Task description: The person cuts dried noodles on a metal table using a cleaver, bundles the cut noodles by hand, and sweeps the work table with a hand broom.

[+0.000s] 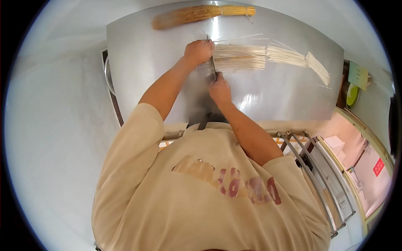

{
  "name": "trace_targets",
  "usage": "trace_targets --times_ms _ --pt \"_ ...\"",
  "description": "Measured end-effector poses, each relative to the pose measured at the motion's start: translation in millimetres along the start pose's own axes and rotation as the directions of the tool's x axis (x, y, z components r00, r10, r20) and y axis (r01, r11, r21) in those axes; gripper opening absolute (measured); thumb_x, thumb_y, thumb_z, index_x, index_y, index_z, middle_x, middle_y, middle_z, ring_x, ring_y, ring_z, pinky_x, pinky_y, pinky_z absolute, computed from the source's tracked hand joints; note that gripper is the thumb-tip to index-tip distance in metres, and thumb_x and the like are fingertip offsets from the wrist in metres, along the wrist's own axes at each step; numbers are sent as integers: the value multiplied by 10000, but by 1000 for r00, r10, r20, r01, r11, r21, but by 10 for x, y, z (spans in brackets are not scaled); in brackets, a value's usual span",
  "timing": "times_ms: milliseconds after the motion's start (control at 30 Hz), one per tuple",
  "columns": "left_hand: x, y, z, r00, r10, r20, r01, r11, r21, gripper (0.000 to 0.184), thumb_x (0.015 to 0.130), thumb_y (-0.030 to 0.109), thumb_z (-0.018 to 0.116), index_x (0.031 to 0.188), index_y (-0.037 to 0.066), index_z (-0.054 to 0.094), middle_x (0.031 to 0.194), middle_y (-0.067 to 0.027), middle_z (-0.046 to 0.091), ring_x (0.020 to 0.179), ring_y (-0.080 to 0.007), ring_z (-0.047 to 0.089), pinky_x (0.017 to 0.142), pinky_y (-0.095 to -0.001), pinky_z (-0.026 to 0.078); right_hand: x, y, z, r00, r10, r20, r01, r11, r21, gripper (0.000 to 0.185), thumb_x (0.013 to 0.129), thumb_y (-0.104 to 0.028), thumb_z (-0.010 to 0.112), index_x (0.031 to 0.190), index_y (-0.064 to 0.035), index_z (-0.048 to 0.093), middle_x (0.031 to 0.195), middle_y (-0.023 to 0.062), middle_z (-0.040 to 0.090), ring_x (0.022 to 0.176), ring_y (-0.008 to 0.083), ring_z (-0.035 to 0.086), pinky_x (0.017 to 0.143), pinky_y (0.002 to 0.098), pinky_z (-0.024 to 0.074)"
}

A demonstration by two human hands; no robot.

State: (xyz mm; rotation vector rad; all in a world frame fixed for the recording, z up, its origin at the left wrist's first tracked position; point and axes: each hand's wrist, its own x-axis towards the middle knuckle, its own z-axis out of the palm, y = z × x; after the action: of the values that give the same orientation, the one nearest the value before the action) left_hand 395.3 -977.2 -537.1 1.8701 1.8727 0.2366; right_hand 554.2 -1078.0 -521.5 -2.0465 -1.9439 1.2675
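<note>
1. Nearest the camera: tan shirt with peeling-looking dark red and pale orange lettering across the chest, sleeves ending at bare forearms.
2. Beyond it: metal surface, grey and shiny, with bright reflections.
3. At the near end of a narrow dark blade: right hand, fingers clamped on the end towards the body.
4. At the blade's far end: left hand, fingers curled, knuckles up, close against the metal. Cannot tell between gripping and merely pressing.
5. Just right of the blade, lying flat on the surface: largest pile of thin pale strands, roughly parallel, running crosswise to the blade, with a few loose ones above.
6. Further right, in a curving row: middle pile, then smaller end pile, tilted down to the right.
7. Along the far edge: straw broom, bristles to the left, tied end to the right.
8. Below the surface, on the right: metal rack of tubular bars.
</note>
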Motion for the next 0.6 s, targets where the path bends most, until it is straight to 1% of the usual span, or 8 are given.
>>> trace_targets --times_ms 100,167,267,333,400,433,500,600 --pt "26 128 44 991 -80 108 78 997 27 427 1016 290 370 924 43 705 918 -153 729 813 -365 696 722 -477 577 -49 -93 -77 989 141 53 -142 990 8 348 912 -160 516 1223 -7 537 1082 287 663 1019 478 624 891 566 482" --pt "36 124 -65 961 -148 232 160 986 -35 602 1044 423 282 978 8 713 1028 -230 705 976 -421 663 889 -499 526 -51 -91 2 993 112 27 -114 990 80 348 916 -165 510 1226 -7 536 1105 281 660 1040 478 617 901 560 480" --pt "-89 15 -187 986 30 165 -33 999 18 442 1032 339 351 1004 29 664 987 -164 722 901 -368 683 772 -478 565 -24 -36 78 997 69 34 -73 986 150 373 928 -179 497 1255 -3 533 1151 278 648 1071 475 607 924 540 478" --pt "-172 -322 -54 994 94 49 -93 996 -11 454 1023 380 384 950 34 669 989 -168 708 897 -381 669 815 -460 546 3 61 47 997 46 62 -55 987 148 398 935 -190 490 1281 2 530 1175 281 640 1081 472 604 936 526 478" --pt "-465 -318 -260 952 -300 62 296 851 -434 371 1002 353 459 1002 46 668 1030 -161 688 935 -383 642 853 -452 519 -122 238 -31 999 -48 12 43 958 285 433 939 -218 511 1299 20 534 1135 296 649 1046 449 635 922 495 494" --pt "-551 -322 -195 952 -300 55 293 850 -438 371 1002 353 459 1002 46 668 1030 -161 688 935 -383 642 853 -452 519 -211 348 -134 998 -54 8 50 958 281 433 939 -218 511 1299 20 534 1135 296 649 1046 449 635 922 495 494" --pt "-684 -291 9 931 -192 -311 116 962 -245 203 950 221 580 958 40 672 962 -152 677 937 -353 634 829 -457 518 -443 632 -447 995 29 91 -59 937 345 457 942 -263 535 1292 31 554 1078 281 675 1022 418 651 920 460 496" --pt "-569 7 161 952 -44 -303 -19 979 -202 144 920 190 616 955 63 674 1002 -123 671 978 -330 619 864 -426 512 -793 957 -980 999 -38 31 26 943 333 397 948 -276 558 1203 26 594 867 195 694 784 318 682 738 417 540"
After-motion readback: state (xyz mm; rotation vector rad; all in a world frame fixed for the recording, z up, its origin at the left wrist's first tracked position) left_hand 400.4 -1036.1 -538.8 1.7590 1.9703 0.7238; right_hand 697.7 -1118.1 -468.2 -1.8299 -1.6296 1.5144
